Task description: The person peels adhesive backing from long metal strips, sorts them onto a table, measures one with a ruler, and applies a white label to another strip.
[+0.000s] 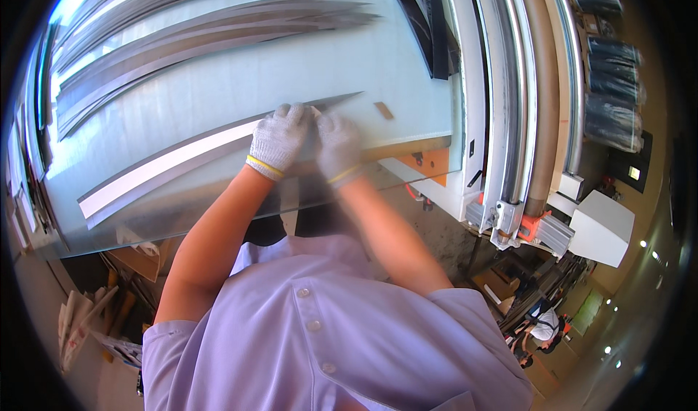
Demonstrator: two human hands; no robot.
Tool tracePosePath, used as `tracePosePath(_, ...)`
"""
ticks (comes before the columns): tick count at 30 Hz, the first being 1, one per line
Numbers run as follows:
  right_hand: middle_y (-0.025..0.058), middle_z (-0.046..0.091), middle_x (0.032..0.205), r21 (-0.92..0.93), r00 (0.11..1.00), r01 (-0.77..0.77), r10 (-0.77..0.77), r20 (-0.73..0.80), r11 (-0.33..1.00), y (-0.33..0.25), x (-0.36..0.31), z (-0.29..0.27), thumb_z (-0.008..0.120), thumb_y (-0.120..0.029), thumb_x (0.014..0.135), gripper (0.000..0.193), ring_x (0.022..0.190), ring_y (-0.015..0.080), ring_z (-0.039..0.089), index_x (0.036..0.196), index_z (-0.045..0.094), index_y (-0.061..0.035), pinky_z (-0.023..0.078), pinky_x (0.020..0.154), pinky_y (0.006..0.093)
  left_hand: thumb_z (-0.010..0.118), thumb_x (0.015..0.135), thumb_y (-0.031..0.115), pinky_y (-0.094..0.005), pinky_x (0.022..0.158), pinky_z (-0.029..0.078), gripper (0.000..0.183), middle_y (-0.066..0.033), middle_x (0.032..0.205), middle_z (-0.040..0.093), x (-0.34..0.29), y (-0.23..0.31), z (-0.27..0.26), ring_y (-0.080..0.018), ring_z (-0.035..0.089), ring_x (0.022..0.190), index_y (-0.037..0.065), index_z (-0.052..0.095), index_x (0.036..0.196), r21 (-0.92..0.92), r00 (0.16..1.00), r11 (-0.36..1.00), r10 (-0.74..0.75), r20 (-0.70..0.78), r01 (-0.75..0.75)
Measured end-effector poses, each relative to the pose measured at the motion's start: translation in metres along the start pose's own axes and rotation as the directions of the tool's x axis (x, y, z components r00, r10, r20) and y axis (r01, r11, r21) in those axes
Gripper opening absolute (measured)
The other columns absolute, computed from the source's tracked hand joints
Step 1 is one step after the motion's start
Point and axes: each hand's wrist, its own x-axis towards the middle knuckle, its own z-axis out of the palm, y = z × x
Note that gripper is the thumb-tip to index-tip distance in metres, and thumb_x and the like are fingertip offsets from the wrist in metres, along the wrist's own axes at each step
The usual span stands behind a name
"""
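A long, flat grey strip (149,172) with a white band along its middle lies slantwise on the glass-like tabletop (240,69), tapering to a thin grey point at its right end. Over that right part are both my hands, in light knit gloves with yellow cuff edges. My left hand (278,136) is closed on the strip with its fingers curled. Close beside it is my right hand (339,145), smeared by motion, so its grip does not show. A tiny pale bit shows between the two hands; what it is I cannot make out.
Stacks of similar grey strips (218,29) lie at the far left. A small brown piece (383,110) rests right of my hands. Black angled bars (429,29) and a machine with long metal rollers (520,84) stand at right. Another person (544,327) is in the right background.
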Motion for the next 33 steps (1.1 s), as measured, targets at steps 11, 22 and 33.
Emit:
tracePosePath(11, 0.0125, 0.059, 0.087, 0.069, 0.987, -0.153, 0.155, -0.034, 0.986, 0.000, 0.010, 0.013, 0.069, -0.014, 0.087, 0.012, 0.083, 0.0345, 0.062, 0.092, 0.060, -0.0082, 0.050, 0.073, 0.0470, 0.060, 0.082, 0.016, -0.0368, 0.071, 0.059, 0.042, -0.0029, 0.113, 0.061, -0.003, -0.003, -0.001, -0.0239, 0.065, 0.095, 0.015, 0.065, 0.124, -0.024, 0.999, 1.000, 0.012, -0.039, -0.012)
tracePosePath(22, 0.0180, 0.063, 0.095, 0.007, 0.824, -0.519, 0.498, 0.271, 0.855, -0.008, 0.044, 0.001, 0.071, -0.017, 0.088, 0.018, 0.089, 0.0401, 0.063, 0.093, 0.061, -0.0029, 0.051, 0.077, 0.0494, 0.061, 0.080, 0.010, -0.0426, 0.088, 0.054, 0.043, -0.0069, 0.117, 0.063, -0.016, -0.011, 0.008, -0.0293, 0.062, 0.102, 0.013, 0.067, 0.122, -0.133, 0.993, 0.991, -0.006, -0.117, -0.009)
tracePosePath(33, 0.0241, 0.067, 0.098, -0.154, 0.767, -0.544, 0.563, 0.308, 0.825, -0.005, 0.051, 0.014, 0.072, -0.017, 0.088, 0.024, 0.095, 0.0426, 0.067, 0.101, 0.063, 0.0011, 0.054, 0.085, 0.0490, 0.062, 0.078, 0.008, -0.0431, 0.091, 0.052, 0.043, -0.0072, 0.119, 0.063, -0.028, -0.019, 0.004, -0.0300, 0.060, 0.107, 0.014, 0.068, 0.120, -0.188, 0.990, 0.980, -0.085, -0.112, 0.063)
